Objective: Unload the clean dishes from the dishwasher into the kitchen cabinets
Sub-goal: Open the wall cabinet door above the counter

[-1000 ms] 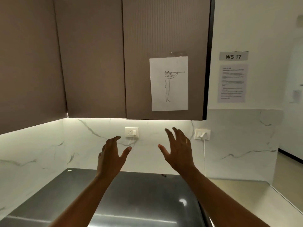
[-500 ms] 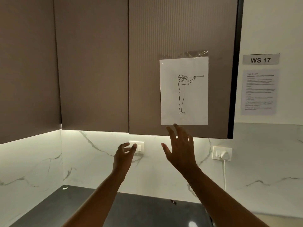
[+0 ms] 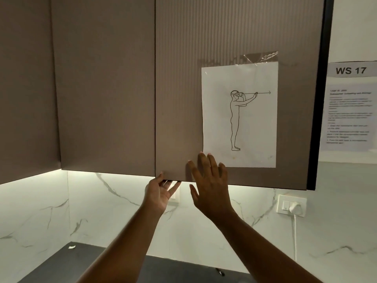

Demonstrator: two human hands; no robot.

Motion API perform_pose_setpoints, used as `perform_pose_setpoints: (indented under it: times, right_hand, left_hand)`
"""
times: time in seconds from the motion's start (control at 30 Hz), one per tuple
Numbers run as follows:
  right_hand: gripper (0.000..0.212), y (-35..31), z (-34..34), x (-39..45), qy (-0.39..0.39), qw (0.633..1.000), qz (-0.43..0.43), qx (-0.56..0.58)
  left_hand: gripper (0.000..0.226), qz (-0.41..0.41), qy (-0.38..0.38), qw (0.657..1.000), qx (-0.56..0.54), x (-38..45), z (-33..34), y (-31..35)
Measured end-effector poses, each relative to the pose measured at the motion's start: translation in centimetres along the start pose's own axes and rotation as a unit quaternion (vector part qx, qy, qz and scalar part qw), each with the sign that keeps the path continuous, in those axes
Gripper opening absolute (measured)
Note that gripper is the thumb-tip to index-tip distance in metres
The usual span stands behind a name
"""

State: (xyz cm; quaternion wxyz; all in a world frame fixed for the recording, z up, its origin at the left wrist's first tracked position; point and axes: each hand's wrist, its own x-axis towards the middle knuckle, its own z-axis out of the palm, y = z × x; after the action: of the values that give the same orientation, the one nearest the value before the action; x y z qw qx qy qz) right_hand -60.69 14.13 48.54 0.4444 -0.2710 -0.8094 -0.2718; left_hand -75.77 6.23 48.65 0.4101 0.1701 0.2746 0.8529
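- Two bare hands now at the ribbed taupe upper cabinet door (image 3: 179,88); a second ago both hovered lower, over the dark grey tabletop (image 3: 67,262).
- Left hand (image 3: 158,194): fingers hooked under the door's bottom edge, thumb up at its lower left corner. Grip pinching that edge.
- Right hand (image 3: 210,186): fingers spread, raised before the door face, beside the white taped paper sheet with a line drawing (image 3: 239,116). Contact unclear.
- Door shut. Judgement: opening the cabinet comes next; no dishes or dishwasher in view.
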Motion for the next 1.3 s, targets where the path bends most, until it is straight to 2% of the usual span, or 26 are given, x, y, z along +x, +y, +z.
perform_pose_setpoints:
  times: [0.2, 0.4, 0.53, 0.7, 0.87, 0.97, 1.1, 1.3]
  right_hand:
    - [0.078, -1.3, 0.2, 0.3, -0.007, 0.999, 0.037, -0.007]
    - [0.079, -3.4, -0.6, -0.4, -0.007, 0.997, 0.081, -0.001]
    - [0.079, -5.7, -2.3, -1.8, 0.031, 0.992, 0.110, 0.046]
    - [0.077, -7.4, -4.5, -4.1, 0.070, 0.979, 0.148, 0.123]
    - [0.078, -9.3, -7.3, -6.4, 0.075, 0.964, 0.184, 0.174]
    - [0.068, -10.6, -9.5, -7.6, 0.067, 0.959, 0.203, 0.188]
    - [0.053, -12.1, -13.5, -8.2, 0.067, 0.936, 0.242, 0.247]
    - [0.057, -12.6, -19.2, -8.2, 0.140, 0.893, 0.266, 0.334]
  left_hand:
    - [0.018, -0.035, -0.020, 0.999, -0.012, 0.0, -0.6, 0.4]
    - [0.028, -0.035, -0.046, 0.998, -0.006, -2.2, -1.4, 1.0]
    - [0.039, 0.044, -0.051, 0.997, 0.049, -5.0, -2.1, 1.2]
    - [0.025, 0.121, -0.073, 0.984, 0.113, -9.6, -2.4, 1.1]
    - [0.025, 0.163, -0.074, 0.971, 0.157, -12.8, -2.5, 0.5]
    - [0.026, 0.185, -0.070, 0.964, 0.180, -15.1, -2.5, 0.2]
    - [0.008, 0.213, -0.089, 0.952, 0.200, -18.6, -2.1, -0.3]
    - [0.041, 0.274, -0.110, 0.914, 0.279, -24.7, -0.9, -1.3]
